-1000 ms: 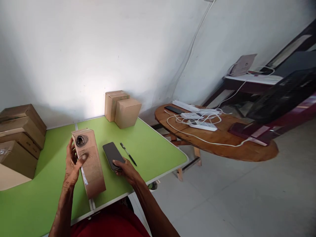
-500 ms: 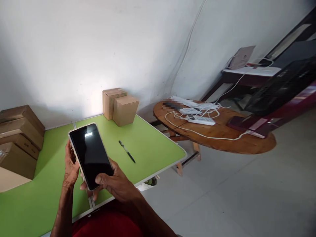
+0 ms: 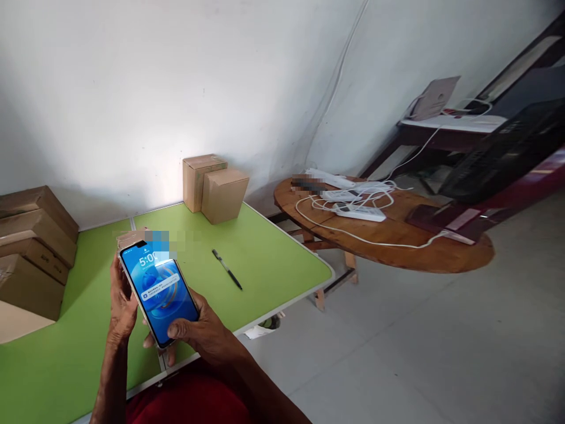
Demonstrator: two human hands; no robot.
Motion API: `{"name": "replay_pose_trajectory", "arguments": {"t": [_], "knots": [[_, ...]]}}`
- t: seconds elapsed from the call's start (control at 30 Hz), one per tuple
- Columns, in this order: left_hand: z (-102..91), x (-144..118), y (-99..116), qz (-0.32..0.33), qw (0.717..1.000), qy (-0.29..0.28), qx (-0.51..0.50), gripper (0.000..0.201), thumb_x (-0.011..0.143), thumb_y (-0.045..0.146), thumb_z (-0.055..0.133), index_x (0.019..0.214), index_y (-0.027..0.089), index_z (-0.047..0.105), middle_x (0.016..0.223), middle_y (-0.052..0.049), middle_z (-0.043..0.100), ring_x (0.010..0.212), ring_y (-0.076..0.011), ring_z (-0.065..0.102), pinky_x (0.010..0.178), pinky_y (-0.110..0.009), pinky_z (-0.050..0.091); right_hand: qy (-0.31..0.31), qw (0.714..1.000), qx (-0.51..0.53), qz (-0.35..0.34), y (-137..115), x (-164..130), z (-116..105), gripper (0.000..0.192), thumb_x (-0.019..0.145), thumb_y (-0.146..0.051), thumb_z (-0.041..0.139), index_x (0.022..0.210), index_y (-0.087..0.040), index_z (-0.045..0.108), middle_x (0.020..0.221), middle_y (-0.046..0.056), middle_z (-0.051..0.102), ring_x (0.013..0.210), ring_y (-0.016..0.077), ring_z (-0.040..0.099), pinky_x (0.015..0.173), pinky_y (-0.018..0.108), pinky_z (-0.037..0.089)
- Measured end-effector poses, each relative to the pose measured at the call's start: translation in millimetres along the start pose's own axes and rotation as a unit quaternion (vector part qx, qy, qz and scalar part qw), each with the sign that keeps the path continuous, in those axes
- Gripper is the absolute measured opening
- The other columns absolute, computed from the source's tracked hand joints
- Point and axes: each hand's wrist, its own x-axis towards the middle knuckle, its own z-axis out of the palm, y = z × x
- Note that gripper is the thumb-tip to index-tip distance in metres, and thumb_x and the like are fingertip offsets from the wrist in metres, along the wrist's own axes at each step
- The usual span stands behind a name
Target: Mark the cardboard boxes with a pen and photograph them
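A smartphone (image 3: 161, 309) is held up above the green table (image 3: 278, 259), tilted, its lit blue lock screen facing me. My right hand (image 3: 207, 333) grips its lower right side, with the thumb over the bottom of the screen and fingers underneath. Along the phone's left edge, my left hand (image 3: 122, 306) is closed around the side, its fingers partly hidden behind. Pixelation covers the phone's top right corner. On the tabletop to the right lies a black pen (image 3: 227, 270), apart from both hands.
Two cardboard boxes (image 3: 224, 197) stand at the table's back edge. More cardboard boxes (image 3: 39, 235) lean in a row at the left. On a round wooden table (image 3: 379, 250) to the right are white power strips (image 3: 359, 212) with tangled cables. A black fan-like object (image 3: 498, 153) stands beyond.
The phone's screen has gone from black to lit, showing a clock and a notification. Both hands and the phone have shifted slightly down and left.
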Motion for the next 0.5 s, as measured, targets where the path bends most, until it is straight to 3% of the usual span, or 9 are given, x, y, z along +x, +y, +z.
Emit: {"name": "replay_pose_trajectory", "arguments": {"t": [0.13,0.3,0.5], "knots": [[-4.1,0.4,-0.5,0.001,1.0,0.003,-0.005,0.115,0.067,0.089,0.09,0.16,0.029,0.059,0.157,-0.019,0.067,0.147,-0.0456,0.065,0.116,-0.056,0.062,-0.003,1.0,-0.005,0.0,-0.5,-2.8,-2.7,0.069,0.077,-0.041,0.107,0.132,-0.02,0.069,0.102,0.006,0.085,0.082,0.0263,0.088,0.051,0.022,0.063],[-19.0,0.6,0.7,-0.02,0.999,0.045,-0.014,0.091,0.073,0.07,0.091,0.148,0.028,0.062,0.147,-0.013,0.07,0.139,-0.0403,0.066,0.111,-0.049,0.058,0.004,1.0,-0.014,-0.017,-2.5,-5.2,-9.3,0.062,0.078,-0.04,0.106,0.125,-0.021,0.07,0.094,0.004,0.084,0.074,0.0242,0.085,0.05,0.024,0.063],[-58.3,-2.4,3.3,-0.014,0.989,0.144,-0.001,0.07,0.07,0.06,0.088,0.129,0.028,0.066,0.123,-0.005,0.068,0.114,-0.0299,0.061,0.095,-0.039,0.051,0.099,0.993,-0.057,-0.041,8.4,15.1,-40.5,0.067,0.075,-0.054,0.105,0.12,-0.02,0.07,0.099,0.005,0.082,0.071,0.0229,0.084,0.047,0.022,0.058]]}}
